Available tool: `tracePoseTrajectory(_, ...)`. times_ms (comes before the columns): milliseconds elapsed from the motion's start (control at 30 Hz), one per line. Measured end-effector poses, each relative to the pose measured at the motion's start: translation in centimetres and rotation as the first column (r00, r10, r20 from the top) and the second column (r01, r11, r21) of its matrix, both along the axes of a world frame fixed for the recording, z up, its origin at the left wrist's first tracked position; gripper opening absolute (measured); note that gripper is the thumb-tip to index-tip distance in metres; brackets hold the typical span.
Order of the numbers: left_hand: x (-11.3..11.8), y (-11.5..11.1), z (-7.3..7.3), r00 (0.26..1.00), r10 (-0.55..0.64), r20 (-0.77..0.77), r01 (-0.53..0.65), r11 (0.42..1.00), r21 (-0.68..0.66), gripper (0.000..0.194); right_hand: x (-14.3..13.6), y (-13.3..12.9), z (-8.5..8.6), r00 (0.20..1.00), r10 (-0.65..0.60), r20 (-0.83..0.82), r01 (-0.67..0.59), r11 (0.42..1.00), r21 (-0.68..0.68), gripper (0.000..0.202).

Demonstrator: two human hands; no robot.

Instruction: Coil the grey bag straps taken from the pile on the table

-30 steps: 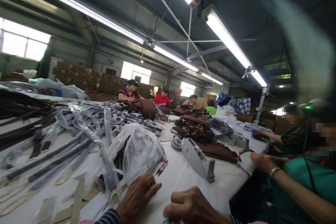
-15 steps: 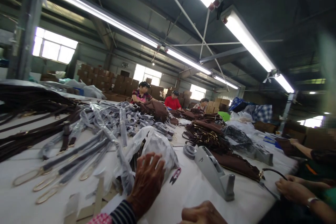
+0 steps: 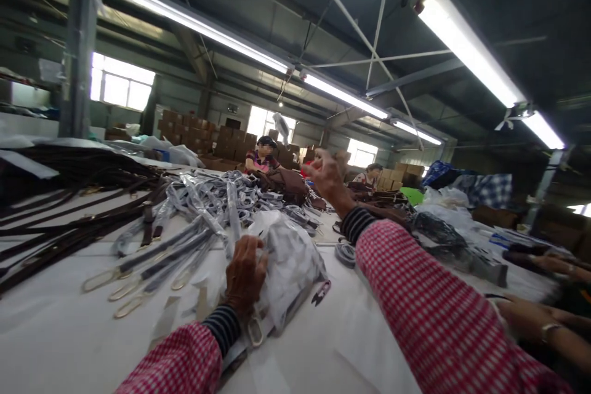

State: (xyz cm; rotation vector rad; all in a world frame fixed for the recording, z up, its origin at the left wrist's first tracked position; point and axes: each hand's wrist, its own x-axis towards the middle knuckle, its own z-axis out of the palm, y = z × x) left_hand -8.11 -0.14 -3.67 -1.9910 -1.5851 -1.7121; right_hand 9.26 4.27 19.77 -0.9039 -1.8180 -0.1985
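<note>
My left hand [image 3: 247, 274] is closed at the left edge of a white translucent plastic bag [image 3: 293, 261], its fingers curled on the plastic. Just below it a gold oval ring [image 3: 255, 331] pokes out. My right hand [image 3: 329, 175] is raised over the far part of the table, fingers apart and holding nothing. In the air to its upper left hangs a blurred grey plastic-wrapped piece [image 3: 281, 126], apart from the hand. Small pink-handled thread snips [image 3: 321, 293] lie right of the bag. Grey plastic-wrapped straps [image 3: 161, 265] with gold clasps lie to the left.
Dark brown straps [image 3: 92, 215] cover the table's left side. A heap of wrapped grey straps [image 3: 217, 197] lies beyond the bag. Brown bags [image 3: 286, 184] are piled farther back. A person [image 3: 264, 157] works across the table; another person's hands [image 3: 530, 314] are at the right.
My right hand has risen from the near edge and stretched far forward, opening. The grey wrapped piece now appears in the air. My left hand has shifted to the bag's left edge and curled.
</note>
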Motion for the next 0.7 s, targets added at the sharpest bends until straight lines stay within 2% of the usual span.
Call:
tracePoseTrajectory(100, -1.2, 0.9, 1.2, 0.982, 0.099, 0.162, -0.095, 0.995, -0.035, 0.017, -1.9, -2.0, -8.1, 0.982, 0.100, 0.161, -0.074, 0.984, -0.160, 0.025)
tracePoseTrajectory(167, -2.3, 1.6, 2.0, 0.961, 0.126, 0.246, -0.104, 0.990, -0.098, 0.017, -2.6, -4.0, -13.6, 0.934, 0.217, 0.286, -0.129, 0.946, -0.296, 0.030)
tracePoseTrajectory(233, -4.0, 2.3, 2.9, 0.945, 0.132, 0.301, -0.079, 0.980, -0.183, 0.019, -2.8, -5.7, -17.6, 0.853, 0.331, 0.403, -0.137, 0.888, -0.440, 0.033)
tracePoseTrajectory(267, -5.1, 2.7, 3.3, 0.937, 0.143, 0.319, -0.069, 0.970, -0.232, 0.025, -2.8, -6.3, -18.9, 0.817, 0.363, 0.449, -0.112, 0.863, -0.493, 0.034)
tracePoseTrajectory(333, -7.3, 3.4, 3.8, 0.921, 0.192, 0.340, -0.069, 0.938, -0.340, 0.029, -2.6, -7.0, -20.6, 0.792, 0.381, 0.477, -0.068, 0.832, -0.551, 0.036)
tracePoseTrajectory(400, -9.3, 3.9, 3.6, 0.905, 0.234, 0.354, -0.052, 0.889, -0.455, 0.024, -2.5, -7.4, -21.2, 0.833, 0.355, 0.425, -0.065, 0.824, -0.562, 0.033)
tracePoseTrajectory(467, -10.2, 4.4, 3.0, 0.892, 0.233, 0.388, 0.012, 0.845, -0.535, 0.024, -2.5, -7.9, -21.2, 0.881, 0.321, 0.347, -0.090, 0.835, -0.543, 0.025)
tracePoseTrajectory(533, -10.2, 4.8, 2.2, 0.868, 0.198, 0.456, 0.105, 0.823, -0.558, 0.030, -2.6, -8.7, -21.1, 0.900, 0.314, 0.301, -0.119, 0.843, -0.524, 0.020)
tracePoseTrajectory(700, -7.9, 4.8, 1.3, 0.760, 0.143, 0.634, 0.295, 0.793, -0.533, 0.039, -2.3, -11.3, -20.8, 0.890, 0.358, 0.281, -0.162, 0.826, -0.539, 0.015)
